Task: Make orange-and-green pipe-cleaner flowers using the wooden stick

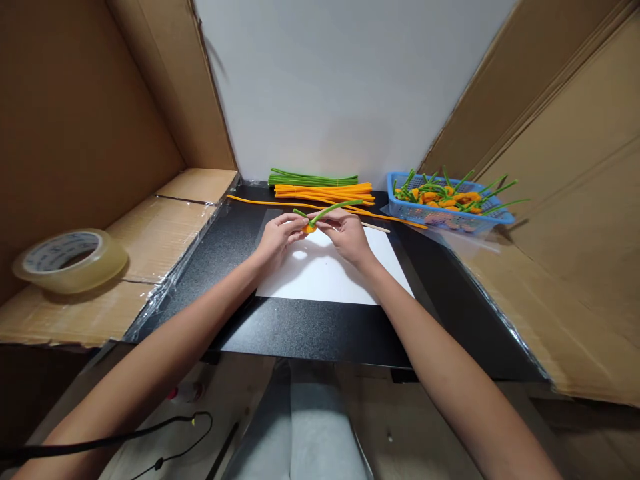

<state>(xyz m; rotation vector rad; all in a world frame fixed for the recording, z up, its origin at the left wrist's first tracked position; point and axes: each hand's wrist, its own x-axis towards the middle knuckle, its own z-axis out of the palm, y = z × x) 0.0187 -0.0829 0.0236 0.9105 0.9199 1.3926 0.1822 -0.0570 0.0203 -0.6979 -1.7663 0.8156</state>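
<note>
My left hand (278, 239) and my right hand (349, 235) meet above a white sheet (325, 281). Between their fingertips is a small orange pipe-cleaner piece (309, 229) with a green pipe cleaner (338, 208) at its top. One green end slants up to the right past my right fingers, and a shorter one points up to the left. Both hands pinch the piece with thumb and fingers; the exact contact is partly hidden. Just behind lie a bundle of orange pipe cleaners (325, 193) and a bundle of green ones (313, 178).
At the back right, a blue basket (453, 217) holds several orange-and-green pieces. A loose orange pipe cleaner (407, 222) and a thin pale stick (377, 227) lie behind the sheet. Clear tape (75, 261) rests on cardboard at left. Cardboard walls flank the black tabletop (310, 333).
</note>
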